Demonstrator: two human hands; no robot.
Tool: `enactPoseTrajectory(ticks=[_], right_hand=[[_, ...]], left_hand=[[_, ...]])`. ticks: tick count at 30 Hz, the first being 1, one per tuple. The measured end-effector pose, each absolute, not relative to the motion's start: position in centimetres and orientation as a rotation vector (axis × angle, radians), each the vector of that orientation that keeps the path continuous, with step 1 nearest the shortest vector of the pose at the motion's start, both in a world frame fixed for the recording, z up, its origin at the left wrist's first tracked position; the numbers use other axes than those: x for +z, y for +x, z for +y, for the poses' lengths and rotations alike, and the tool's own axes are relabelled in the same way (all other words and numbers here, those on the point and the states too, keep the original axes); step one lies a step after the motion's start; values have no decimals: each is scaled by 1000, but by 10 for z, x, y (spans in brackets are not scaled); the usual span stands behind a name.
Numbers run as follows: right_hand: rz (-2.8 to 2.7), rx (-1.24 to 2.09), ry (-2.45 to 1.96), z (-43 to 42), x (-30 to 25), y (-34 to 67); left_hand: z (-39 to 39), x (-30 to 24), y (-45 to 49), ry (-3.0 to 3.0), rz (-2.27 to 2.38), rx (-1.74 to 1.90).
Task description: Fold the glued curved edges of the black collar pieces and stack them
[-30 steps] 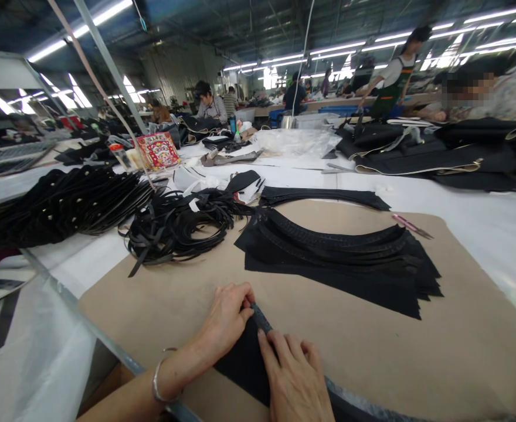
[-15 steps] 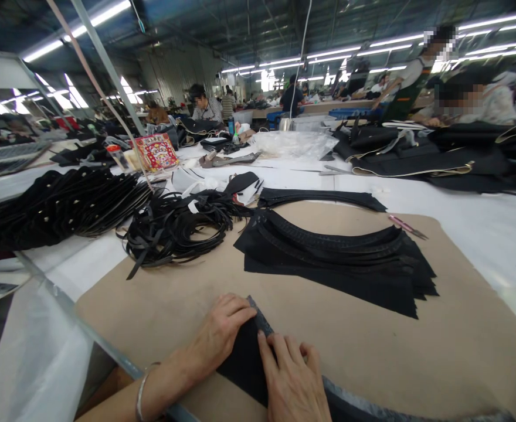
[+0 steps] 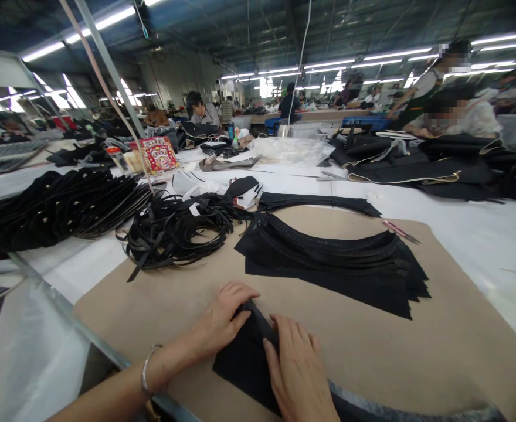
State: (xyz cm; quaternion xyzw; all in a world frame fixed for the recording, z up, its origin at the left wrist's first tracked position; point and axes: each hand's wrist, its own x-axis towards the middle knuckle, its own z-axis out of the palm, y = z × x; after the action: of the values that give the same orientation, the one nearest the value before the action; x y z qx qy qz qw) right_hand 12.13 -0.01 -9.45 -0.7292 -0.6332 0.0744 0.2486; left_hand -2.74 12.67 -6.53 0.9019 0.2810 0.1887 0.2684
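Note:
A black fabric piece (image 3: 244, 357) with a curved, greyish edge strip lies on the tan board in front of me. At its far upper corner, my left hand (image 3: 227, 313) pinches the edge between thumb and fingers. Just to the right, my right hand (image 3: 299, 369) grips the same edge, thumb on the near face and fingers over the far side. The piece's curved edge runs on to the lower right from under my right hand. Part of the fabric is hidden beneath that hand.
Beyond my hands lie a stack of black curved fabric pieces (image 3: 332, 258), a coil of black strips (image 3: 179, 228) and pink-handled snips (image 3: 401, 231). Black panels (image 3: 60, 205) are piled at left. A metal table edge (image 3: 77, 328) runs at lower left. Co-workers sit farther back.
The greyish strip near the corner now stands folded up between my hands. My left fingers have reached over the corner, and my right fingers have moved from the near face to over the edge.

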Motion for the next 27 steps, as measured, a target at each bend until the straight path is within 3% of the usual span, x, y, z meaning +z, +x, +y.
enactPoseTrajectory(ticks=[5,11,27], right_hand=[[-1660,345,-2165,16,-80,118],[-1618,549,-2212,27,-66,117],[-1618,585,-2051,20,-76,115]], left_hand=[[144,-52,-13,2624,596,143],[160,-39,-3,2668,450,-23],[164,-43,-10,2757,244,52]])
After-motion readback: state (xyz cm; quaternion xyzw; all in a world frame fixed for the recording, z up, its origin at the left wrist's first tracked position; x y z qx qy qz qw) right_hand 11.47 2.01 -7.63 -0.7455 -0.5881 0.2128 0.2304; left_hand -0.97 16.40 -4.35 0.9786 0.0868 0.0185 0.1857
